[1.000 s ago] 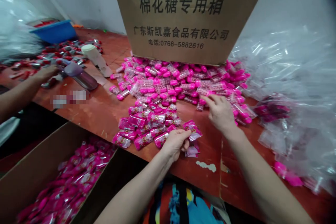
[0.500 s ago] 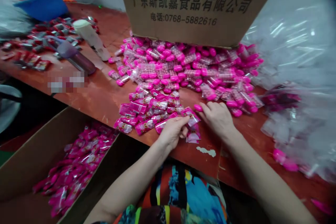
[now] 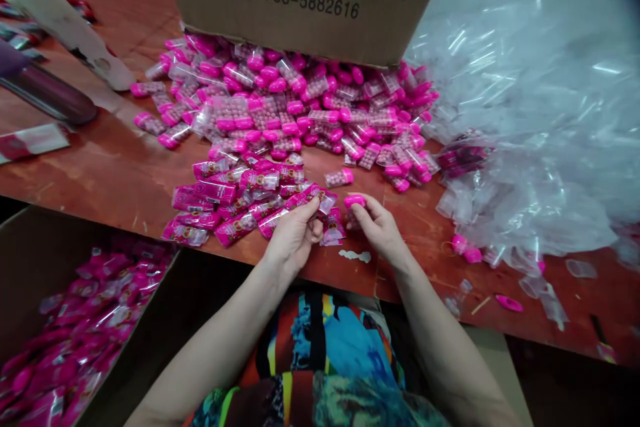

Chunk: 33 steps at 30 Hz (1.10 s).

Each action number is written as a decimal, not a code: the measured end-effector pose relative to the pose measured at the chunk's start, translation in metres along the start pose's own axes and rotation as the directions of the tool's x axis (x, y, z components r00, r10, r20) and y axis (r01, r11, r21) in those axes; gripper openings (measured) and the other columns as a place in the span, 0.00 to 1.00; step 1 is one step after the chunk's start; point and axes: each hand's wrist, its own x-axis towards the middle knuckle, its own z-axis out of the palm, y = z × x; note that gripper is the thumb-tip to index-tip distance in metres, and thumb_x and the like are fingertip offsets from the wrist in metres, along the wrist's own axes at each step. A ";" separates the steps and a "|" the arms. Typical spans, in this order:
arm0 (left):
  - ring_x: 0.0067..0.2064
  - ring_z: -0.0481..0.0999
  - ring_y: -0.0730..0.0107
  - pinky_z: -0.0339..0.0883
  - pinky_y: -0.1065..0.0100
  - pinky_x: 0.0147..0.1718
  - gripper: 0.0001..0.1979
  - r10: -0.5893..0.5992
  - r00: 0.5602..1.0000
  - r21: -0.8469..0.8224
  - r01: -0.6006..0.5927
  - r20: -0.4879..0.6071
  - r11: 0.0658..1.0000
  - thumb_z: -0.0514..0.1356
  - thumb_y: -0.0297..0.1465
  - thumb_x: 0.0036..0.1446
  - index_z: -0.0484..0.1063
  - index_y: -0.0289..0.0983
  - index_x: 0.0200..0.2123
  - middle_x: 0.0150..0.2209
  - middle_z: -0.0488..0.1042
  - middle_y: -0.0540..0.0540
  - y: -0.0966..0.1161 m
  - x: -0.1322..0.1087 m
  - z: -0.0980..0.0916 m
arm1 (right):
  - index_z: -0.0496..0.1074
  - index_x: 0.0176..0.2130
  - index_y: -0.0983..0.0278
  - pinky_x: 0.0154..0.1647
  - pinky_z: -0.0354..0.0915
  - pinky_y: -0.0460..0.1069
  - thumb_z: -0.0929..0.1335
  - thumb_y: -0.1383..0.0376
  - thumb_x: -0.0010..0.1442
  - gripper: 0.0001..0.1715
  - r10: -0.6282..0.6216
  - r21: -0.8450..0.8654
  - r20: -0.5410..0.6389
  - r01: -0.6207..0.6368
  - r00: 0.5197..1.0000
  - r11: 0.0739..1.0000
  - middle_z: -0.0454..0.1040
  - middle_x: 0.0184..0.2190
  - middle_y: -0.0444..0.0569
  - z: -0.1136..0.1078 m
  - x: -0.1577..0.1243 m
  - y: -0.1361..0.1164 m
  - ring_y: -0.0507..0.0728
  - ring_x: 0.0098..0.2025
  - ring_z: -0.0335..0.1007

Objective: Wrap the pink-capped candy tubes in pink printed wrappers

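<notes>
My left hand (image 3: 293, 237) is closed, pinching a pink printed wrapper (image 3: 327, 201) between thumb and fingers. Just right of it, my right hand (image 3: 383, 233) grips a small candy tube (image 3: 355, 201) by its pink cap end; the fingers partly cover the tube. A narrow gap separates the tube from the wrapper. Several filled pink packets (image 3: 205, 195) lie left of my hands. Beyond them spreads a heap of pink-capped clear tubes (image 3: 270, 113) with round candies inside. One loose tube (image 3: 339, 177) rests on the table near my fingers.
A large cardboard box (image 3: 300, 27) stands behind the heap. Clear plastic bags (image 3: 525, 147) cover the right side. At lower left, an open carton (image 3: 30, 227) holds many pink packets. A purple bottle (image 3: 55, 93) and a white-capped bottle (image 3: 70, 30) are at left.
My right hand has drawn in from the heap's edge to beside the wrapper, bringing the tube. My left hand still pinches the wrapper. The view has swung rightward.
</notes>
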 end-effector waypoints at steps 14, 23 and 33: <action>0.15 0.62 0.82 0.51 0.77 0.14 0.10 -0.094 0.995 -0.093 0.091 -0.022 0.992 0.65 0.27 0.60 0.69 0.34 0.27 0.19 0.68 0.54 -0.010 -0.006 0.006 | 0.69 0.57 0.57 0.25 0.66 0.46 0.72 0.55 0.62 0.26 0.173 0.403 -0.228 -0.068 0.958 0.912 0.71 0.30 0.40 0.036 -0.042 -0.015 0.50 0.26 0.67; 0.15 0.60 0.80 0.50 0.76 0.16 0.16 -0.005 0.994 0.102 -0.005 0.105 0.995 0.69 0.38 0.56 0.69 0.34 0.25 0.14 0.65 0.52 -0.020 -0.011 0.000 | 0.68 0.55 0.59 0.44 0.72 0.52 0.72 0.56 0.62 0.24 0.025 0.135 -0.405 0.033 0.914 0.990 0.74 0.44 0.49 0.052 -0.048 -0.005 0.55 0.42 0.73; 0.16 0.59 0.81 0.48 0.74 0.18 0.22 -0.059 0.971 0.222 0.007 0.231 0.975 0.72 0.44 0.51 0.68 0.34 0.21 0.14 0.63 0.53 -0.019 -0.005 -0.007 | 0.59 0.65 0.52 0.35 0.69 0.49 0.70 0.58 0.65 0.32 0.053 0.223 -0.174 -0.013 0.983 0.975 0.73 0.40 0.45 0.050 -0.059 -0.004 0.52 0.33 0.71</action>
